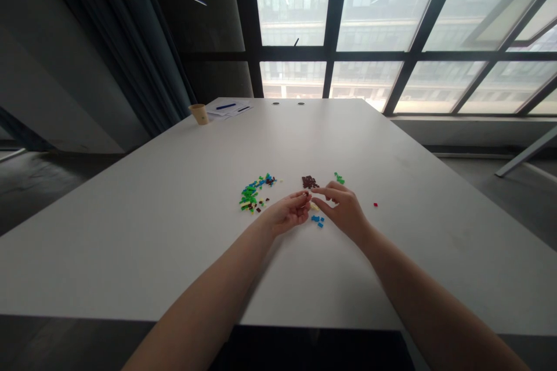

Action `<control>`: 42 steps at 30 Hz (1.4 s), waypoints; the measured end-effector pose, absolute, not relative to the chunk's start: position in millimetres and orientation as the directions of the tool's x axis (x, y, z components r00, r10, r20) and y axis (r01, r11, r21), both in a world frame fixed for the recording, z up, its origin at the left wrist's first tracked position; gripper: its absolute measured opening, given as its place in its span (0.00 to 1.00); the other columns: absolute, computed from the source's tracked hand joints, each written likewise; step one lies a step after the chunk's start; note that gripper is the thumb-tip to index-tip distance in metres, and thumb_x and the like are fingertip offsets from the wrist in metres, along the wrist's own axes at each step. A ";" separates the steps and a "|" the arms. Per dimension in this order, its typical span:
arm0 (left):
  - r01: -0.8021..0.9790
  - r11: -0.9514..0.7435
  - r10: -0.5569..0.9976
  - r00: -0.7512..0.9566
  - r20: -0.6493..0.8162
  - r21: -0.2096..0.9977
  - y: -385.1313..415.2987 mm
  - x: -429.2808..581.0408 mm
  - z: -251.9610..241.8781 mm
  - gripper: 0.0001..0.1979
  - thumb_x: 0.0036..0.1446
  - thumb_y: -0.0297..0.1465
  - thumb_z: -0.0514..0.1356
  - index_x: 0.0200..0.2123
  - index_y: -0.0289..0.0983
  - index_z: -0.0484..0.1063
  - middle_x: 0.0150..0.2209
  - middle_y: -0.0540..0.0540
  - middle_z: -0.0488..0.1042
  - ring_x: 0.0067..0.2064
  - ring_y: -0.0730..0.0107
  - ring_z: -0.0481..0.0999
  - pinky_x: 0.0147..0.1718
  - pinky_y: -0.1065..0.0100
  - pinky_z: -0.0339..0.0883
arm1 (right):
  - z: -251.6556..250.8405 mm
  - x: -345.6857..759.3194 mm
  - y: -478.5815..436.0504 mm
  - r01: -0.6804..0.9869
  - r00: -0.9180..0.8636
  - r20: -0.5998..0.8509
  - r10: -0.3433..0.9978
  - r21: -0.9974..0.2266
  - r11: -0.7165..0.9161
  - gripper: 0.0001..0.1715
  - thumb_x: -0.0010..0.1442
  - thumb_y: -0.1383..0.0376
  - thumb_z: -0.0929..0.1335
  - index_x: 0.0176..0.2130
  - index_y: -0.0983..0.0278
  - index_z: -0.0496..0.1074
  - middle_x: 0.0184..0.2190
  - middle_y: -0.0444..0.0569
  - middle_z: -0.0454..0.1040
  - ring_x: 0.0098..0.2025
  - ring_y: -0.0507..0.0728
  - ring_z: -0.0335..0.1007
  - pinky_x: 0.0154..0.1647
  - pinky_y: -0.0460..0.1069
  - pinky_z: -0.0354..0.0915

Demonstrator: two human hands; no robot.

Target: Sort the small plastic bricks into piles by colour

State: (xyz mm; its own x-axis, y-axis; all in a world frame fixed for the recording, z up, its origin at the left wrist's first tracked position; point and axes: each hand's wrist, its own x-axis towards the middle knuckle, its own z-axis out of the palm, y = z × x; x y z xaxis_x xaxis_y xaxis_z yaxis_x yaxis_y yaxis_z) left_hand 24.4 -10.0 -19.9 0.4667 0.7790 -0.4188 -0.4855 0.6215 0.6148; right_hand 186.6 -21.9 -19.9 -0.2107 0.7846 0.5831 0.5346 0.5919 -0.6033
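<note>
In the head view my left hand (289,213) is closed, pinching a small dark brown brick (306,193) between thumb and fingertips. My right hand (342,204) is beside it, thumb and index finger apart, with the fingertips close to that brick; nothing shows between them. Just beyond the hands lies a cluster of dark brown bricks (309,181). Several blue bricks (318,220) lie nearer to me, and pale yellow bricks (314,207) are partly hidden by my right hand. Left of my hands spreads a mixed pile of mostly green and blue bricks (249,195).
Green bricks (339,178) lie past my right hand, and a single red brick (375,204) is off to the right. A tan cup (199,114) and papers (224,107) with a blue pen (225,106) occupy the far left corner of the white table (174,255).
</note>
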 end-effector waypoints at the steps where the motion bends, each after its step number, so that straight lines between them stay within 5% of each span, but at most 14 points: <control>1: -0.485 0.620 0.780 0.464 -0.419 0.617 -10.0 24.5 -19.7 0.06 0.48 0.23 0.62 0.31 0.34 0.70 0.25 0.51 0.69 0.27 0.82 0.69 0.28 0.78 0.63 | -20.2 186.5 -21.8 0.534 -0.213 0.584 0.784 -0.602 0.593 0.11 0.53 0.66 0.67 0.38 0.61 0.75 0.24 0.44 0.65 0.27 0.50 0.60 0.29 0.46 0.59; 13: -0.372 0.484 0.856 0.391 -0.339 0.792 -7.7 28.7 -29.5 0.12 0.42 0.26 0.65 0.32 0.33 0.70 0.23 0.51 0.68 0.25 0.83 0.68 0.27 0.78 0.60 | -22.0 182.5 -22.2 0.573 -0.225 0.546 0.807 -0.595 0.563 0.09 0.54 0.65 0.66 0.36 0.60 0.75 0.24 0.44 0.67 0.26 0.50 0.61 0.28 0.45 0.59; 17: 0.032 0.134 0.980 0.145 -0.137 0.991 2.7 15.2 -34.4 0.08 0.46 0.29 0.61 0.33 0.35 0.69 0.28 0.48 0.71 0.29 0.76 0.69 0.31 0.72 0.62 | -23.0 191.0 -13.6 0.674 -0.148 0.520 0.841 -0.569 0.471 0.09 0.53 0.64 0.66 0.33 0.63 0.76 0.23 0.44 0.66 0.25 0.50 0.60 0.29 0.46 0.58; 19: 0.415 -0.092 0.996 0.023 0.091 0.905 7.5 3.1 -33.4 0.06 0.49 0.27 0.57 0.33 0.36 0.69 0.33 0.46 0.72 0.34 0.71 0.70 0.38 0.67 0.62 | -24.0 197.6 -3.8 0.740 -0.082 0.469 0.879 -0.562 0.369 0.10 0.53 0.64 0.66 0.33 0.63 0.76 0.23 0.45 0.67 0.24 0.50 0.60 0.29 0.46 0.58; 21: 0.716 -0.162 0.974 0.003 0.228 0.679 9.6 -9.1 -31.1 0.08 0.50 0.25 0.55 0.34 0.36 0.71 0.38 0.44 0.71 0.41 0.66 0.68 0.44 0.63 0.60 | -25.4 202.7 8.4 0.800 -0.044 0.391 0.919 -0.538 0.267 0.11 0.53 0.64 0.65 0.32 0.64 0.77 0.23 0.45 0.67 0.24 0.50 0.61 0.30 0.46 0.57; 25: 0.939 -0.005 0.991 -0.040 0.125 0.343 7.4 -25.2 -28.4 0.11 0.50 0.25 0.54 0.37 0.38 0.72 0.43 0.41 0.68 0.48 0.57 0.64 0.45 0.61 0.59 | -29.5 202.7 32.8 0.880 -0.090 0.254 0.963 -0.432 0.196 0.13 0.54 0.65 0.63 0.34 0.63 0.77 0.27 0.48 0.72 0.29 0.52 0.64 0.34 0.46 0.58; 30: 0.951 0.058 0.997 -0.069 0.025 0.303 8.2 -32.4 -31.0 0.10 0.49 0.24 0.54 0.35 0.36 0.71 0.41 0.39 0.68 0.45 0.58 0.65 0.43 0.62 0.59 | -36.0 191.8 51.6 0.930 -0.093 0.159 0.983 -0.340 0.142 0.12 0.54 0.66 0.64 0.34 0.61 0.77 0.36 0.49 0.74 0.37 0.53 0.67 0.36 0.45 0.58; 37: 0.570 0.026 0.987 -0.146 0.070 0.821 12.3 -39.2 -38.4 0.08 0.40 0.19 0.56 0.17 0.37 0.64 0.25 0.45 0.67 0.37 0.61 0.67 0.41 0.65 0.56 | -39.4 194.6 54.6 0.911 -0.079 0.214 0.974 -0.380 0.158 0.15 0.56 0.62 0.63 0.37 0.61 0.76 0.36 0.50 0.76 0.37 0.56 0.69 0.37 0.48 0.61; 42: 0.467 0.010 0.987 -0.144 0.064 0.884 14.8 -38.1 -40.4 0.10 0.36 0.17 0.56 0.15 0.38 0.64 0.19 0.48 0.63 0.37 0.60 0.67 0.41 0.65 0.54 | -29.5 217.4 40.1 0.840 0.025 0.332 0.943 -0.518 0.160 0.16 0.53 0.61 0.63 0.35 0.63 0.77 0.32 0.51 0.77 0.33 0.57 0.70 0.35 0.49 0.62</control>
